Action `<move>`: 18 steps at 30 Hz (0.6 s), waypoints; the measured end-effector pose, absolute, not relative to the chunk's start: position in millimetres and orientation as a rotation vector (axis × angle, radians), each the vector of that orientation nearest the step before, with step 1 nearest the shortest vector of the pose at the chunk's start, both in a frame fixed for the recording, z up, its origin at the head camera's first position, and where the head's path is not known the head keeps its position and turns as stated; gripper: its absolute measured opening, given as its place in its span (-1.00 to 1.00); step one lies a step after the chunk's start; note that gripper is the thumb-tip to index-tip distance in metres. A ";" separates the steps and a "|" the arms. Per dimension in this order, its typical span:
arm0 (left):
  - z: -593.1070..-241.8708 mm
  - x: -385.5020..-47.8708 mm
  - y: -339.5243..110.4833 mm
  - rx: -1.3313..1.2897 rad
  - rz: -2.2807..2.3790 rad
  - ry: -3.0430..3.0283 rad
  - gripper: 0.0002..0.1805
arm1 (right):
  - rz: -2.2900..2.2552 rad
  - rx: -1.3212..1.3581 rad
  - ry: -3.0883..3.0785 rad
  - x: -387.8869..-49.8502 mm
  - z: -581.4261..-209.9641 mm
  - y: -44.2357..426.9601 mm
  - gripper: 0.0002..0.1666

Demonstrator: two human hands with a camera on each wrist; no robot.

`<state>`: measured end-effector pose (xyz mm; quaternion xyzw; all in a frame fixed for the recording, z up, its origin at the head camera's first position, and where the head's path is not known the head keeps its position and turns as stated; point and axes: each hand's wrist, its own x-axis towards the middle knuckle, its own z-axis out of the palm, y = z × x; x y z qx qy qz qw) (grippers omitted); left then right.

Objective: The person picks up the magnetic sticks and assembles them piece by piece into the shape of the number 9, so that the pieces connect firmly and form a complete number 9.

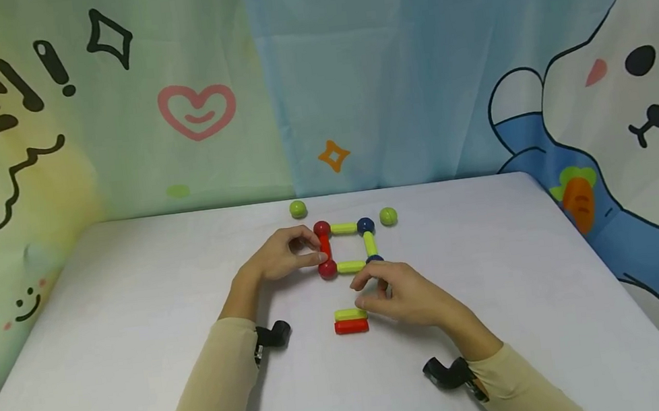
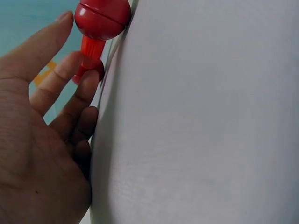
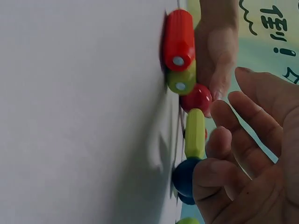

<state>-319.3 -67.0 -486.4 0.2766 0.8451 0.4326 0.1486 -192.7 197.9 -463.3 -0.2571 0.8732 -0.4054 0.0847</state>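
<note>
Reaching in from both sides, 2 bare hands flanked a square frame [image 1: 344, 228] of glossy balls and short rods, lying near the middle of the white worktop [image 1: 501, 321]. 2 red balls [image 1: 327, 269] made its left corners, joined by a red rod [image 1: 325, 248]; 2 dark blue balls [image 1: 366, 226] made its right corners, and 3 yellow-green rods [image 1: 370, 244] formed the other sides.

The left hand [image 1: 283, 253] was relaxed, its thumb and forefinger parted, with fingertips at the outer side of the red rod. The right hand [image 1: 403, 290] held nothing; its fingers bent loosely with a gap between thumb and forefinger, and it partly covered the nearer blue ball in the head view.

Just beside the right thumb lay a loose yellow-green rod [image 1: 350, 313], side by side with a loose red rod [image 1: 352, 326] on the person's side of it. 2 loose green balls [image 1: 388, 216] rested beyond the frame, 1 near its far left corner and 1 near its far right corner.

Beige sleeves [image 1: 213, 388] and black wrist cameras [image 1: 274, 335] showed on both arms, and a printed curtain [image 1: 388, 77] hung behind the worktop
</note>
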 end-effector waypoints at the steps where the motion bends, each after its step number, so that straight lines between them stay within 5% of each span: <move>1: -486.2 -319.3 -67.2 0.796 1.246 2.430 -0.76 | -1.188 -0.765 2.607 -192.5 -463.8 196.4 -0.72; 18: -491.0 -319.1 -68.6 0.772 1.229 2.452 -0.79 | -1.044 -0.755 2.609 -196.0 -472.4 185.9 -0.71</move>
